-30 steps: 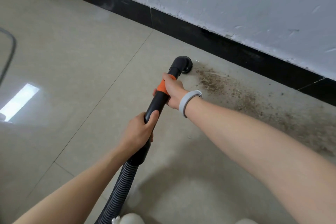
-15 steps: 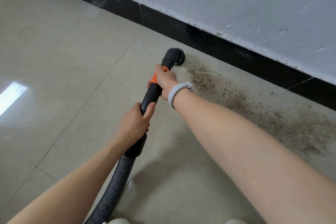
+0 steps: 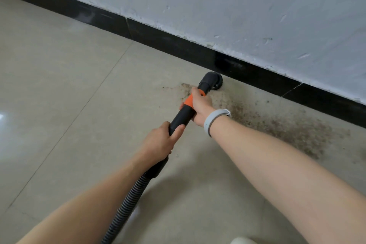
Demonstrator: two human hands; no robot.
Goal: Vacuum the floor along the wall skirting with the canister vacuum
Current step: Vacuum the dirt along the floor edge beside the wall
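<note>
At the foot of the wall (image 3: 247, 6), in the head view, both forearms are reaching forward and down. The right hand (image 3: 200, 105) is wrapping closed around the wand (image 3: 183, 114) at its orange band (image 3: 189, 101), a grey wristband (image 3: 214, 120) on the wrist; the left hand (image 3: 161, 143) is gripping the wand lower, near the ribbed hose (image 3: 124, 208). The wand's long axis is slanting up-right toward the black skirting (image 3: 168, 40), its brush head (image 3: 213, 81) sitting on the floor (image 3: 59, 85) just beside the skirting, amid brown dirt (image 3: 287, 127).
</note>
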